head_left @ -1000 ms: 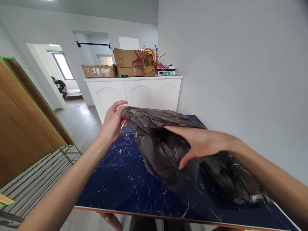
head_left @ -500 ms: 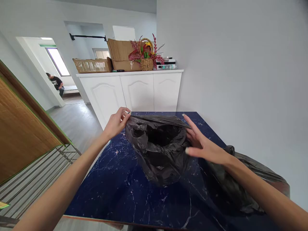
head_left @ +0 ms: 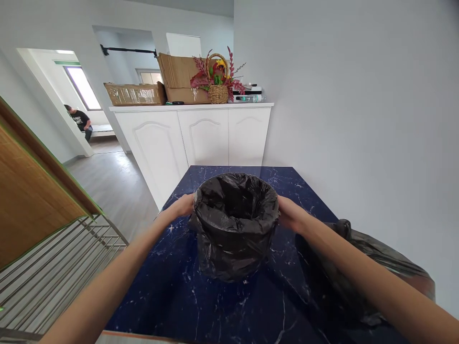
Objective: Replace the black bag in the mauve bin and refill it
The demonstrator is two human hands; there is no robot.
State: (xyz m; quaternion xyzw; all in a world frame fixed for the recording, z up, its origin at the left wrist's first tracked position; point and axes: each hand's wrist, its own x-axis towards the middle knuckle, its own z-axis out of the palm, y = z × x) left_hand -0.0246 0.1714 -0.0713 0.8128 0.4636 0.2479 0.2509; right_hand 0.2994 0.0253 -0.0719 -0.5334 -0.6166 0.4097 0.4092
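Note:
A round bin lined with a black plastic bag (head_left: 233, 248) stands upright on the dark blue marbled table (head_left: 161, 296). The bag is folded over the rim all round, and its opening faces up. Against the left side of the bin rests my left hand (head_left: 185, 204), its fingertips hidden behind the rim. On the right side, my right hand (head_left: 291, 212) touches the bag below the rim, with its fingers also out of sight behind the bin.
A filled black bag (head_left: 387, 258) lies at the table's right, by the wall. Behind stands a white cabinet (head_left: 208, 136) with cardboard boxes (head_left: 138, 94) and a flower basket (head_left: 218, 94). A metal rack (head_left: 60, 267) is at left. A person (head_left: 79, 119) sits in the far room.
The bag's edge, earlier stretched up between both hands, now lies folded over the rim. Both hands have moved down to the bin's sides.

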